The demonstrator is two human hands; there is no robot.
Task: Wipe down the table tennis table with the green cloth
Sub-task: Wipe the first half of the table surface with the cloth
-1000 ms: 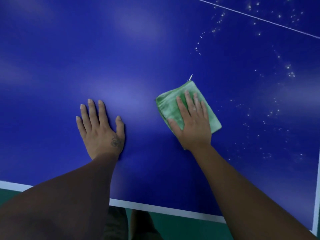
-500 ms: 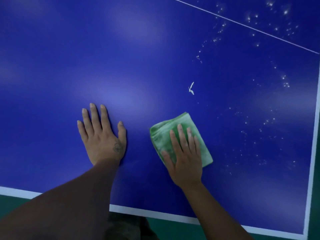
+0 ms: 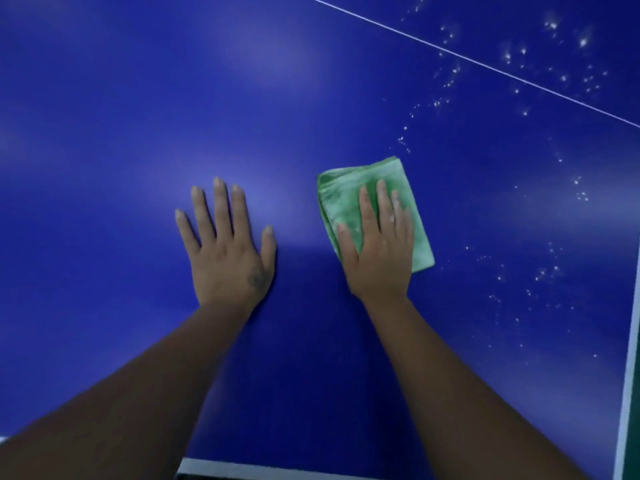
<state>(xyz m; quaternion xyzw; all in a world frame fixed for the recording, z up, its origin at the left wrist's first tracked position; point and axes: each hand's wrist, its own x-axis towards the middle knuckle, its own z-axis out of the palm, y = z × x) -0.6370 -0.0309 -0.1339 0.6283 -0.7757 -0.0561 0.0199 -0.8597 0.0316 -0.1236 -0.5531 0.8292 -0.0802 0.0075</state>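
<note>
The blue table tennis table (image 3: pixel 311 98) fills the view. A folded green cloth (image 3: pixel 339 199) lies flat on it right of centre. My right hand (image 3: pixel 381 247) presses down on the cloth with straight fingers, covering its near half. My left hand (image 3: pixel 225 251) rests flat on the bare table, fingers spread, a hand's width left of the cloth. White specks (image 3: pixel 540 271) dot the surface to the right of the cloth and at the upper right.
A thin white centre line (image 3: pixel 485 65) crosses the upper right. The table's white near edge (image 3: pixel 242 467) runs along the bottom and its right edge (image 3: pixel 628 393) down the right side, with green floor beyond.
My right hand pulled the cloth toward me, uncovering a small white scrap, then pushed it forward again over that spot. My left hand has stayed flat on the table.
</note>
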